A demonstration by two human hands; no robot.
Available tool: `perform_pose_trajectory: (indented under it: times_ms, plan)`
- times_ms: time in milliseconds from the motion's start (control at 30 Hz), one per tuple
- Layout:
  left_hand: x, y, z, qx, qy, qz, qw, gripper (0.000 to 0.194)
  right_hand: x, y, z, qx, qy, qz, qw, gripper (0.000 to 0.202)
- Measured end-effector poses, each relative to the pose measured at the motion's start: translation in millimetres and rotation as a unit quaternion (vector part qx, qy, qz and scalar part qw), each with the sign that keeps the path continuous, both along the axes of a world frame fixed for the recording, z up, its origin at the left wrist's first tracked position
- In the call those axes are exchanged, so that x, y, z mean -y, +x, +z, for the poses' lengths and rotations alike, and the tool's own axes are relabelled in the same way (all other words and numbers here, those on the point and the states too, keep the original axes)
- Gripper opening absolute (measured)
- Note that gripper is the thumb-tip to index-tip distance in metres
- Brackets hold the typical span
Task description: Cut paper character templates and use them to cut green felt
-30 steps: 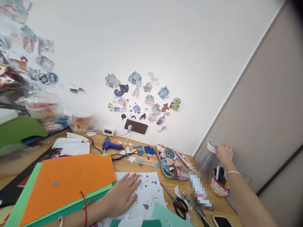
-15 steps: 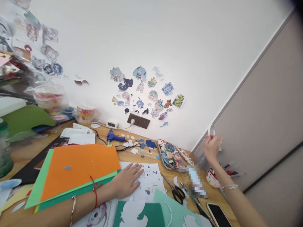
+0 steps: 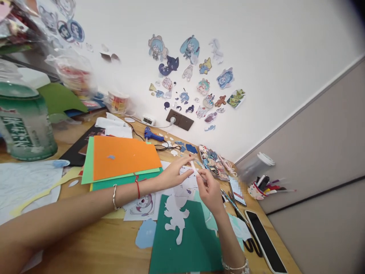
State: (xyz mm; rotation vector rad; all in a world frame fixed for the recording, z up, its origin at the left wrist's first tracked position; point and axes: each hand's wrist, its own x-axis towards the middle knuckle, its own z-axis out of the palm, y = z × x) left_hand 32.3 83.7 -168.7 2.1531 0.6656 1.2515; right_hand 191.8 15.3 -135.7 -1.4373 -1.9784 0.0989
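Note:
My right hand (image 3: 209, 190) is closed around a narrow white ring, which looks like a roll of tape (image 3: 194, 168) seen nearly edge-on. My left hand (image 3: 175, 173) reaches in from the left with fingers stretched out and thumb apart, its tips beside the roll; whether they touch it is unclear. Below both hands a white paper cut-out of a figure (image 3: 175, 215) lies on a dark green sheet (image 3: 188, 251). Printed white paper is partly hidden behind the hands. A light blue paper piece (image 3: 146, 234) lies left of the green sheet.
Orange (image 3: 125, 158) and green sheets are stacked at left, near a green-labelled bottle (image 3: 25, 118). Behind lie a blue glue gun (image 3: 153, 134) and a case of figures (image 3: 212, 161). A phone (image 3: 265, 241) and pen holder (image 3: 256, 190) are at right.
My right hand has brought the roll from the far right down to the middle. My left hand has lifted from the printed paper toward it. The view has tilted downward.

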Motion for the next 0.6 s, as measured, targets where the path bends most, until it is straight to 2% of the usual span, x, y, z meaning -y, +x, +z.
perform_pose_trajectory:
  times_ms: [133,367,433,533,600]
  plan:
    - [-1.7,-5.2,17.8,0.014,0.002,0.009,1.0,0.02,3.7,-1.1,-10.7,-0.059,0.007,-0.026,0.998,0.018]
    - [-2.9,-15.3,38.3,-0.094,-0.017,0.001,0.995,0.017,5.2,-0.7,-21.3,-0.074,0.02,-0.07,0.995,0.029]
    - [1.2,-15.9,37.1,-0.145,-0.029,0.008,0.989,0.034,2.4,5.9,-24.6,-0.062,0.033,-0.098,0.993,0.029]
    - [10.8,-14.8,26.8,-0.242,-0.056,0.007,0.969,0.078,-3.6,21.3,-29.1,-0.056,0.064,-0.154,0.984,0.031]
    - [17.6,-13.1,17.5,-0.313,-0.069,-0.03,0.947,0.088,-6.8,31.3,-31.0,-0.058,0.081,-0.192,0.976,0.031]
